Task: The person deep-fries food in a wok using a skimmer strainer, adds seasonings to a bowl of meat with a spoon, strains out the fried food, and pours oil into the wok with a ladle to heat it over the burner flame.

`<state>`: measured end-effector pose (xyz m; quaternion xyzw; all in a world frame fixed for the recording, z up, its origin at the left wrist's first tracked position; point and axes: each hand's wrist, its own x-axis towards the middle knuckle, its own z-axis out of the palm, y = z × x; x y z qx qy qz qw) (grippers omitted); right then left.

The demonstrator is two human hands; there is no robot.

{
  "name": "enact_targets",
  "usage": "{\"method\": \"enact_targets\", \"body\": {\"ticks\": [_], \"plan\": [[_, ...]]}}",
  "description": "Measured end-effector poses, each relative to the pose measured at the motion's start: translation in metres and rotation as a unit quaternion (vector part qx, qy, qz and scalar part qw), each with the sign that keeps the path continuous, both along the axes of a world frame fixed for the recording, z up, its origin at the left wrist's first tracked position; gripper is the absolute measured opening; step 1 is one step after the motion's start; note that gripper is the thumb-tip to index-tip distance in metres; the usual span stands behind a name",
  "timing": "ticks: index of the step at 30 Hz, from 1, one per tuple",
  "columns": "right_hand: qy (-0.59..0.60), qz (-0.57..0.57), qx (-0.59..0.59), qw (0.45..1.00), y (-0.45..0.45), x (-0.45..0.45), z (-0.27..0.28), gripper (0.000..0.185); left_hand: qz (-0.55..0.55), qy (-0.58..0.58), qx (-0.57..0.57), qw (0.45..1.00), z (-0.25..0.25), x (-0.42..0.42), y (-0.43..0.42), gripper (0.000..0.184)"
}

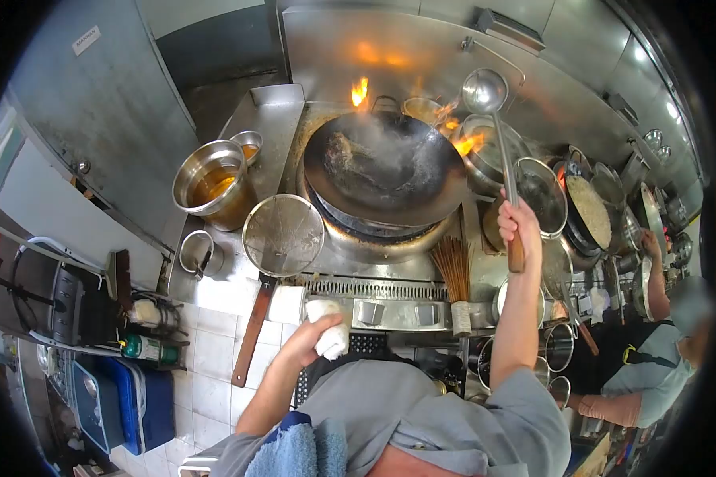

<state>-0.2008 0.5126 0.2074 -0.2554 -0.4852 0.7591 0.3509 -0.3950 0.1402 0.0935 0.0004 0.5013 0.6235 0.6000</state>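
Observation:
My right hand (pixel 519 226) is closed round the wooden handle of a metal ladle (pixel 485 91), whose bowl is raised to the right of the wok. A folded white cloth (pixel 331 340) is in my left hand (pixel 306 342), below the stove's front edge. Between and beyond my hands, a large dark wok (pixel 386 167) sits on the burner, steaming, with flames behind it. What lies inside the wok is hard to make out. A round strainer (pixel 283 237) with a wooden handle rests left of the wok. A bamboo brush (pixel 453 274) stands at the stove's front right.
A metal pot (pixel 213 187) of amber liquid and a small metal cup (pixel 201 253) stand on the left. Pots and another wok (pixel 589 211) holding pale food line the right side. A co-worker (pixel 652 358) stands at the far right. A blue bin (pixel 139 401) is lower left.

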Motion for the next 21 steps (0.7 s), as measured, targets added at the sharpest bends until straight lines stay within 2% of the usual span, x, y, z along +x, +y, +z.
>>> {"method": "enact_targets", "body": {"ticks": [1, 4, 5, 6, 9, 11, 13, 14, 15, 16, 17, 18, 19, 21], "plan": [[0.026, 0.006, -0.022, 0.999, -0.002, 0.005, -0.012, 0.028, 0.033, -0.005, -0.012, 0.999, -0.006, 0.005, -0.007, 0.020], [-0.074, -0.019, 0.017, 0.997, 0.018, 0.007, -0.019, 0.026, 0.089, -0.016, 0.009, 0.996, -0.009, 0.021, -0.022, 0.016], [-0.098, 0.001, 0.046, 0.994, 0.039, 0.009, -0.025, 0.016, 0.095, -0.020, 0.026, 0.995, -0.010, 0.025, -0.024, 0.015], [-0.146, -0.025, 0.093, 0.985, 0.050, 0.003, -0.020, 0.013, 0.081, -0.022, 0.059, 0.995, -0.015, 0.026, -0.027, 0.017], [-0.289, -0.067, 0.188, 0.936, 0.109, -0.014, -0.031, 0.013, 0.109, 0.028, 0.027, 0.993, 0.002, 0.043, -0.022, 0.021], [-0.389, -0.049, 0.203, 0.897, 0.155, -0.028, -0.046, 0.017, 0.104, 0.042, 0.017, 0.994, 0.003, 0.050, -0.023, 0.029], [-0.373, -0.056, 0.181, 0.908, 0.178, -0.035, -0.051, 0.011, 0.121, 0.071, 0.041, 0.989, 0.003, 0.058, -0.022, 0.032], [-0.241, -0.063, 0.098, 0.963, 0.181, -0.035, -0.053, 0.008, 0.079, 0.048, 0.054, 0.994, 0.004, 0.057, -0.026, 0.036], [-0.102, -0.068, 0.012, 0.992, 0.187, -0.033, -0.056, 0.006, 0.080, 0.049, 0.052, 0.994, 0.003, 0.059, -0.027, 0.037], [0.004, 0.014, -0.159, 0.987, 0.201, -0.026, -0.050, 0.009, 0.079, 0.049, 0.048, 0.995, 0.001, 0.061, -0.029, 0.037], [0.140, 0.045, -0.310, 0.939, 0.183, -0.022, -0.028, 0.012, 0.077, 0.050, 0.043, 0.995, 0.001, 0.061, -0.032, 0.037], [0.187, 0.028, -0.328, 0.926, 0.192, -0.019, -0.034, 0.011, 0.082, 0.067, 0.037, 0.994, -0.001, 0.060, -0.034, 0.037], [0.234, 0.010, -0.345, 0.909, 0.193, -0.016, -0.033, 0.019, 0.087, 0.082, 0.032, 0.992, -0.003, 0.058, -0.035, 0.037], [0.254, 0.081, -0.400, 0.877, 0.185, -0.005, -0.018, 0.045, 0.080, 0.108, 0.034, 0.990, -0.003, 0.053, -0.037, 0.037]]}}
